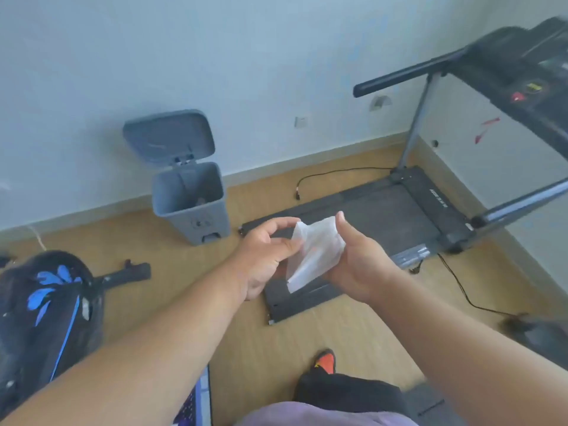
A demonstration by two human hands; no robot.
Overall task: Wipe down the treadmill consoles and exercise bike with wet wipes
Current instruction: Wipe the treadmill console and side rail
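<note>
At the far left stands the exercise bike (46, 305), black housing with blue petal marks, close beside the person's left forearm. Behind it, against the wall, a grey pedal bin (192, 204) sits with its lid tipped back and its mouth open.

In the middle, both hands meet over the rear end of the treadmill deck. The left hand (264, 256) pinches the near edge of a white wet wipe (313, 250) between thumb and fingertips. The right hand (359, 259) cradles the wipe from the other side, thumb up along its top corner and fingers curled under it. The wipe is partly folded and hangs in the air between the two hands, touching no machine.

To the right, the treadmill (384, 216) runs away toward the wall, its console (528, 84) high at the frame's right edge, well apart from the hands. A black power cord (461, 290) trails across the wooden floor just beside the deck.

My guess is the person is opening or refolding the wipe before a pass. The risks look small but real: a thin damp sheet pulled from two sides could tear or slip and drop to the floor, picking up grit. Stepping toward the console, a foot could catch that loose cord. A very wet wipe pressed on console buttons might let moisture seep in.
</note>
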